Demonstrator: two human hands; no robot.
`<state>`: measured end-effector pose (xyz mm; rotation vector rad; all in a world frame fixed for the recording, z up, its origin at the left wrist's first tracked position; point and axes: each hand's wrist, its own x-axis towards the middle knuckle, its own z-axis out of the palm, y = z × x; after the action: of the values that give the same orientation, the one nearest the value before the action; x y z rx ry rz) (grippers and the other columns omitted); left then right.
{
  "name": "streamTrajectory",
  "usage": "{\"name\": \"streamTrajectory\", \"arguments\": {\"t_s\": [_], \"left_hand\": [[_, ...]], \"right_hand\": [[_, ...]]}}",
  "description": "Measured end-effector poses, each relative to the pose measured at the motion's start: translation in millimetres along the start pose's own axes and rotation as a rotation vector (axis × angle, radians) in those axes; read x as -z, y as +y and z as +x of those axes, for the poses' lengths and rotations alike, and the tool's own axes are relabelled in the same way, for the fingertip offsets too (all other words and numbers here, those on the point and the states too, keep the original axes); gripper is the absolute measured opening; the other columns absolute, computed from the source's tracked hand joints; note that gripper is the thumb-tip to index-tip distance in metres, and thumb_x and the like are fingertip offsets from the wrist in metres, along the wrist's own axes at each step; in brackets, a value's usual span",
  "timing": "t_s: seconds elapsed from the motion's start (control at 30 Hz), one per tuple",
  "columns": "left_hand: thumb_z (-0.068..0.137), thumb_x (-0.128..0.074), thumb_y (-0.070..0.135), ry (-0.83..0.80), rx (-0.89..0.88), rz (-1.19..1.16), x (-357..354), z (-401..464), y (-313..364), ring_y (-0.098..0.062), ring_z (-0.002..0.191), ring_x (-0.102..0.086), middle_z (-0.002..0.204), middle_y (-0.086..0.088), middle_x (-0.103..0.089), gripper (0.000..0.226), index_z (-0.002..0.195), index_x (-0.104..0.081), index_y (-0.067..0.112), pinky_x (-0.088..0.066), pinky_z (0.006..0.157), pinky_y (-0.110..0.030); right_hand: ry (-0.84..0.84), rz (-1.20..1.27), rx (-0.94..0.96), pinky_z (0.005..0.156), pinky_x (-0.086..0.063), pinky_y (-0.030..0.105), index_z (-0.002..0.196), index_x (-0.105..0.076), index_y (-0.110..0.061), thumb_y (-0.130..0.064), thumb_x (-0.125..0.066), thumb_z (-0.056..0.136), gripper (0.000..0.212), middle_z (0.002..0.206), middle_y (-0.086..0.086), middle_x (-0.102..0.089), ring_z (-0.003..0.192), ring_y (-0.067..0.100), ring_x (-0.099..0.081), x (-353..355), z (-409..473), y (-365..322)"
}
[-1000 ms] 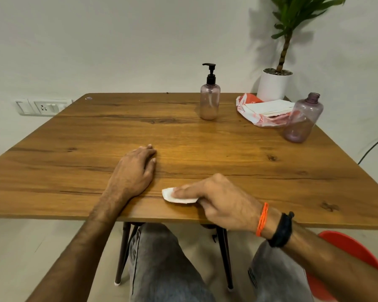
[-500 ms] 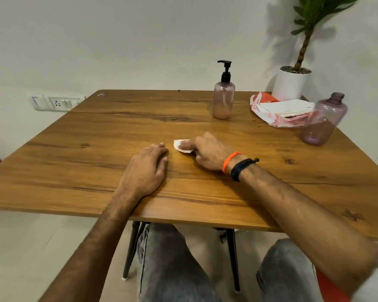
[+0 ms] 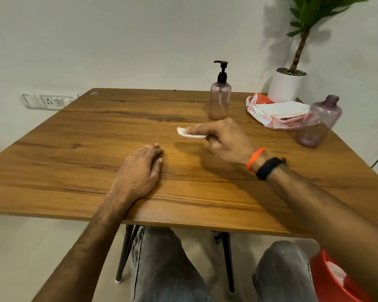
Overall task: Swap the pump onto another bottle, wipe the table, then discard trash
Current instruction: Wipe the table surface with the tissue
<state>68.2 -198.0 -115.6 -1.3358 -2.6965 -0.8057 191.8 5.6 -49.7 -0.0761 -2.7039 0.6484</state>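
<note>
My right hand [image 3: 224, 139] presses the small white folded wipe [image 3: 189, 133] onto the brown wooden table [image 3: 96, 136], fingers laid long over it, thumb tucked beneath at its edge, so a light pinch. My left hand [image 3: 141, 174] rests flat, fingers relaxed, steadying me. The wipe sits mid-table, just in front of the tinted plastic bottle with the black pump [image 3: 220, 99]; the open-necked tinted bottle [image 3: 318, 123] stands off right by the red-and-white wrapper [image 3: 271, 111]. To wipe well I'd say: even pressure, overlapping strokes, steering clear of that pump bottle.
</note>
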Motion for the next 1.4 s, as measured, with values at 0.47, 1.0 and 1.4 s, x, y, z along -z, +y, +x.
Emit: {"name": "streamTrajectory", "arguments": {"t_s": [0.47,1.0,1.4], "left_hand": [[0.099,-0.045,0.03,-0.008,0.003,-0.002,-0.4,2.1,0.7,-0.016,0.141,-0.035,0.152,0.001,-0.041,0.043,0.14,-0.049,0.018,-0.026,0.118,-0.042],[0.099,-0.044,0.031,-0.019,-0.019,-0.007,-0.6,1.6,-3.8,-0.015,0.142,-0.033,0.152,0.0,-0.042,0.043,0.14,-0.047,0.019,-0.025,0.119,-0.042],[0.099,-0.045,0.028,0.008,-0.003,0.017,-3.7,3.0,-2.7,-0.018,0.14,-0.037,0.15,-0.001,-0.045,0.041,0.138,-0.05,0.017,-0.026,0.117,-0.039]], "right_hand": [[-0.206,-0.281,-0.198,0.113,-0.038,0.04,0.139,-0.053,-0.023,0.004,-0.048,0.09,0.056,0.142,0.012,-0.053,0.129,0.031,-0.052,-45.5,71.9,53.4],[-0.143,-0.312,-0.358,0.115,-0.034,0.034,0.14,-0.05,-0.03,0.002,-0.048,0.09,0.06,0.146,0.004,-0.051,0.133,0.028,-0.048,6.9,-21.8,81.5],[-0.344,-0.158,0.007,0.12,-0.026,0.032,0.148,-0.037,-0.026,0.006,-0.043,0.086,0.07,0.157,-0.006,-0.033,0.145,0.013,-0.032,-38.2,-109.4,-49.4]]}}
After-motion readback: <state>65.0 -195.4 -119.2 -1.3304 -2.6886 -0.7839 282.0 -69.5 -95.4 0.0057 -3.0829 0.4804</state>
